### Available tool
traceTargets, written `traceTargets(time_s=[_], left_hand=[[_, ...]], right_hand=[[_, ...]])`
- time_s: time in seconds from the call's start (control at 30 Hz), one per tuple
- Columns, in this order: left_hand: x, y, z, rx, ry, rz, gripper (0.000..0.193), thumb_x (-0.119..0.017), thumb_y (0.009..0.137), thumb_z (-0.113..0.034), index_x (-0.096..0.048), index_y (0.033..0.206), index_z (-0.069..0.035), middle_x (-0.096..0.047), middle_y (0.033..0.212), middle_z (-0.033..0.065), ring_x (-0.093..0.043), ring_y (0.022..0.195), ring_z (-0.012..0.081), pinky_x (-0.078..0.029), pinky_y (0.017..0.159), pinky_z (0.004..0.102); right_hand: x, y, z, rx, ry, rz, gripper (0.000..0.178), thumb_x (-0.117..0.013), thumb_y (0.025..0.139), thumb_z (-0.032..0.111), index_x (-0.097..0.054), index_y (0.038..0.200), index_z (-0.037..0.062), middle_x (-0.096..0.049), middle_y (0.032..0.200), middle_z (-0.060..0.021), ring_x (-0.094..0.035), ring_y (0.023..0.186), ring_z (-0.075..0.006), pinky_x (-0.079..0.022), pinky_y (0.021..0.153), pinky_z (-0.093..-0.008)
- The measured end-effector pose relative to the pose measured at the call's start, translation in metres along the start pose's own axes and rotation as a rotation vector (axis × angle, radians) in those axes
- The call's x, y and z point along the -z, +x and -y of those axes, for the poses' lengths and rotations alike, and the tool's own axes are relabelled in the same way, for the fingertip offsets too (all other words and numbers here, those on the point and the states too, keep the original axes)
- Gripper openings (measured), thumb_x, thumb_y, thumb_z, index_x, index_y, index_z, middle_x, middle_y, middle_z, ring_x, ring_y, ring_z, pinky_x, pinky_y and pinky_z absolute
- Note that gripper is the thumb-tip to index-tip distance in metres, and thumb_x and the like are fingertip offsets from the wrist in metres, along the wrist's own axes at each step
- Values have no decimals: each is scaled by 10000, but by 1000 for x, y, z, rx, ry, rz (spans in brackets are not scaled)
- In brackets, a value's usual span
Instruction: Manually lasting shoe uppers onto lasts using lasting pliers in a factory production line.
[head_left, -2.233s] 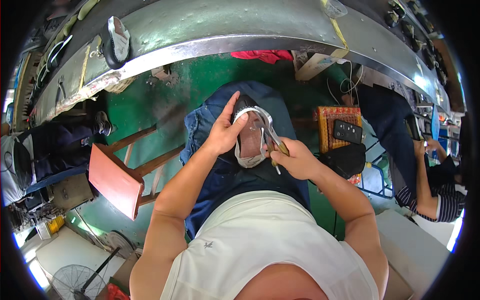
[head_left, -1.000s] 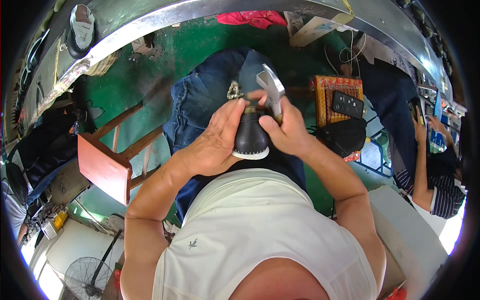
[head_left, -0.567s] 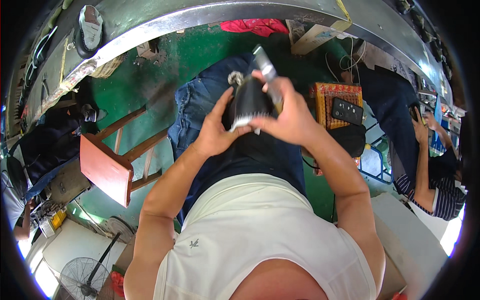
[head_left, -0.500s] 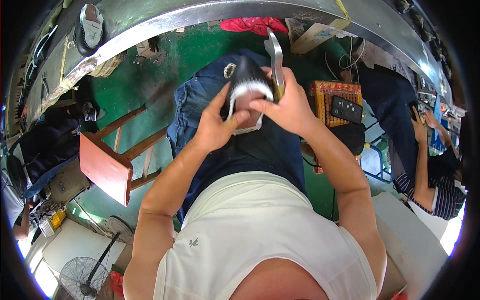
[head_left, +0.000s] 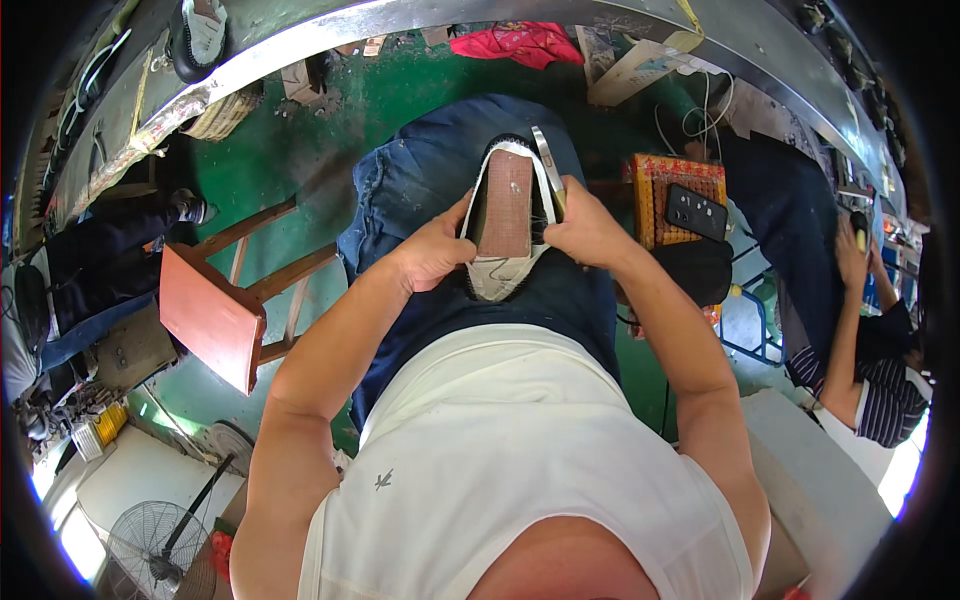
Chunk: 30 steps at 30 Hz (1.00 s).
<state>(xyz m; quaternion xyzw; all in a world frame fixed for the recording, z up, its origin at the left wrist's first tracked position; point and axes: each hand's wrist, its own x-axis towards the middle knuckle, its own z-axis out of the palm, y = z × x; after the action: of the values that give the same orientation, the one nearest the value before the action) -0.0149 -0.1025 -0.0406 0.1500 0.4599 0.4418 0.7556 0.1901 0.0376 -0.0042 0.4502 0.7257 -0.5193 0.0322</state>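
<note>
Over my lap, an unsoled shoe is held bottom up, showing a brown insole board framed by a white turned-in edge and black upper. My left hand grips its left side, thumb on the rim. My right hand grips the opposite side, with its thumb at the edge. That same hand also keeps a silver metal tool with a yellowish handle along the shoe's right side; its exact kind is unclear. The fingers beneath the shoe are hidden.
A metal-edged bench curves across the front, bearing another shoe. To my left stands a reddish-brown stool. On my right, a black phone lies on a beaded seat. A co-worker's arms are farther right.
The shoe has turned from toe forward and tilted to lying with its insole facing up. The metal tool has swung down closer to its side. Both hands have shifted their hold along the edges.
</note>
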Motion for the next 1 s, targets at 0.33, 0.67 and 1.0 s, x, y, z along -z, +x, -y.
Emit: traceTargets(time_s=[0.33,0.67,1.0], left_hand=[[-23,-4,43,-224,397,-90,1131,-734,810,-32,67,1609,-2,-366,1576,195,-413,1415,232,-314,1162,299],[-30,-15,49,-69,186,-139,1056,-706,858,-7,50,1593,47,-323,1597,216,-360,1449,255,-284,1187,330],[-11,-12,68,-190,-209,-138,804,-507,1010,-319,-90,1608,21,-354,1598,187,-378,1448,263,-239,1207,342]], right_hand=[[38,-68,5,265,-462,319,376,-626,921,139,-571,1244,-45,-649,1059,-275,-649,998,-401,-515,892,-436],[29,-44,76,218,-1160,441,264,-620,813,17,-698,1043,-88,-688,1062,-263,-684,1022,-381,-575,834,-451],[8,-20,86,131,-962,755,224,-607,902,135,-732,911,-50,-712,926,-263,-700,909,-421,-552,794,-485]])
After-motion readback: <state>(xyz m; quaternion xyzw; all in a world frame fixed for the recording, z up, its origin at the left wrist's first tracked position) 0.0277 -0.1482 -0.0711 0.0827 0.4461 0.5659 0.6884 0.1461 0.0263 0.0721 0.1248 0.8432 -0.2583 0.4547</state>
